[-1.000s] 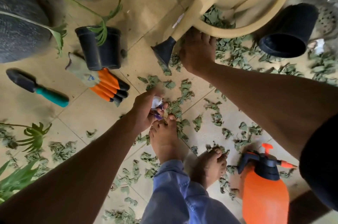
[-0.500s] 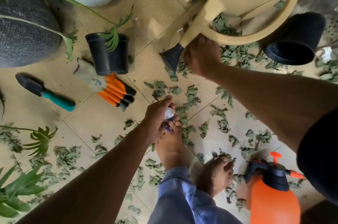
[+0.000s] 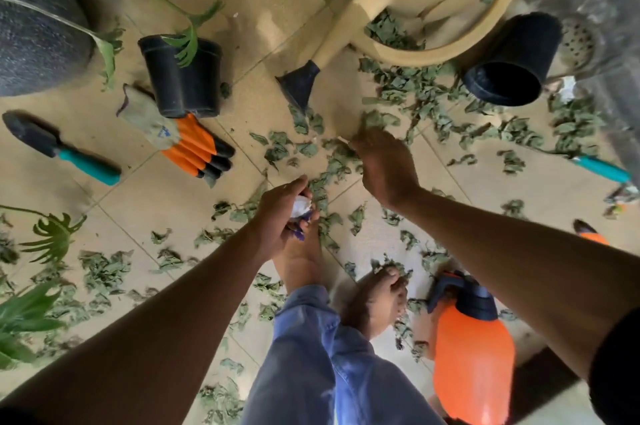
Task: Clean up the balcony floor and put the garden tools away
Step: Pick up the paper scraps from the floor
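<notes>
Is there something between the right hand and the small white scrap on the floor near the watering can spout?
Nothing visible stands between them. The right hand reaches with its fingers toward the white scrap, which lies among dry leaves on the tile; I cannot tell if they touch. The watering can spout is farther away, not in the path.

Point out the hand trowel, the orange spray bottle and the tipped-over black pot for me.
hand trowel (image 3: 88, 165): head view, on its teal handle.
orange spray bottle (image 3: 471, 360): head view, on its orange tank.
tipped-over black pot (image 3: 519, 53): head view, on its outer side wall.

Head view, steeply down, close
</notes>
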The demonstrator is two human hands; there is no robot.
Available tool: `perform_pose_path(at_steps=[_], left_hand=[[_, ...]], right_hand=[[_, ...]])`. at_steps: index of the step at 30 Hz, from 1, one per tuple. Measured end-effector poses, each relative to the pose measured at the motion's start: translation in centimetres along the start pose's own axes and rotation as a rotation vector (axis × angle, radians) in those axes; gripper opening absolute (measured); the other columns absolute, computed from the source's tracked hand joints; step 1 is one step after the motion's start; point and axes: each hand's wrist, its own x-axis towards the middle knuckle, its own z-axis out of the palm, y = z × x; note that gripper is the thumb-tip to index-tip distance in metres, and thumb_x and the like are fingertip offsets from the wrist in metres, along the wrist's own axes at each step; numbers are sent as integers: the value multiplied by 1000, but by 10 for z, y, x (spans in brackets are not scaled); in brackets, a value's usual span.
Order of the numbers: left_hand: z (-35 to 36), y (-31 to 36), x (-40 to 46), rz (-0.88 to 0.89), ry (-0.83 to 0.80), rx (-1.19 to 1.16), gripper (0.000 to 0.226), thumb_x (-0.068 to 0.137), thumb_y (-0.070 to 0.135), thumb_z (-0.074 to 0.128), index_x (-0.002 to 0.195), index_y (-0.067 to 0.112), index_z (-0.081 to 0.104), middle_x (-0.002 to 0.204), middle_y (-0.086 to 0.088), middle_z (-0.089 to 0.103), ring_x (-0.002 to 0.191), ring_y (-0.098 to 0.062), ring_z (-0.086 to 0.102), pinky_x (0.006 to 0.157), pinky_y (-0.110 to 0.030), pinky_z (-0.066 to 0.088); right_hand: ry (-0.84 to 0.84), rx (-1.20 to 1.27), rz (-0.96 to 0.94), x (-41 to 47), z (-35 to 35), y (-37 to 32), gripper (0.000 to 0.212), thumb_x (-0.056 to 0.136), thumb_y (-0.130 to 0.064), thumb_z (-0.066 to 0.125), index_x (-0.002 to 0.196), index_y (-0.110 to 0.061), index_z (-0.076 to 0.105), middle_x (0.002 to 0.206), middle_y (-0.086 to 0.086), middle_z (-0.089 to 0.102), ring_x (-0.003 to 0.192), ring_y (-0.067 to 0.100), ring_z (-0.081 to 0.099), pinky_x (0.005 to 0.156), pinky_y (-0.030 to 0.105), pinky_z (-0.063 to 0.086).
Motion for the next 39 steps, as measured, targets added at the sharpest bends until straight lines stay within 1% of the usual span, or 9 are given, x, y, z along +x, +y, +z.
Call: perform_pose_path(at_steps=[5,10,15,19,24,28,31,33,39], left_hand=[[19,-21,-10,-37,-58,-5,33,101,40,60,82,14,56,60,-12,58,52,-19,40,42,-18,36],[32,-29,-9,-32,-70,61,33,97,42,66,84,13,57,59,-11,58,58,-19,41,43,-19,35],[35,-21,-13,-17,-31,66,31,100,39,63,88,12,53,59,-12,58,60,-19,41,39,-20,33],[26,-18,-21,-19,-26,40,32,101,36,63,85,10,54,65,-12,54,54,-20,46,37,-19,32],[3,-25,-31,-3,-38,51,35,102,40,59,81,13,54,70,-13,55,49,-19,45,38,-19,33],[0,-33,-53,28,-30,78,35,102,42,58,83,13,60,71,-16,56,52,-19,44,42,-20,33],[8,-38,-71,36,-28,38,31,103,38,58,84,13,56,74,-16,53,47,-20,49,42,-21,37],[20,-41,-82,29,-13,0,31,103,37,59,84,12,56,73,-13,54,55,-23,52,42,-21,40],[78,-39,-116,-16,-102,-24,34,103,42,55,99,8,59,61,-9,64,64,-21,56,45,-22,45]], right_hand=[[-21,268,359,-53,-3,14,44,86,-5,61,124,-26,58,114,3,63,100,28,63,69,36,53],[53,164,230,-45,-9,18,36,91,-10,61,125,-21,60,118,9,61,102,32,62,71,38,53],[-180,121,198,-4,-6,10,58,90,-9,64,143,-24,49,145,15,42,122,38,53,91,50,56],[-234,113,340,1,-4,10,45,91,-2,61,130,-24,60,133,10,59,111,30,62,83,37,56],[-154,575,596,-40,-27,8,30,98,-21,62,127,-21,69,128,5,69,105,23,64,77,26,48],[-188,1141,875,-86,-61,9,11,98,-20,67,91,-25,74,84,3,67,78,21,58,64,30,46],[-263,1487,970,-120,-84,22,12,98,-15,67,106,-20,73,85,1,65,67,14,51,57,27,35],[-271,1598,945,-139,-98,25,16,96,-15,70,111,-19,72,87,0,67,64,12,53,54,26,33],[-254,1668,866,-167,-140,1,15,93,-9,67,87,-22,71,83,-2,72,67,10,57,56,24,33]])
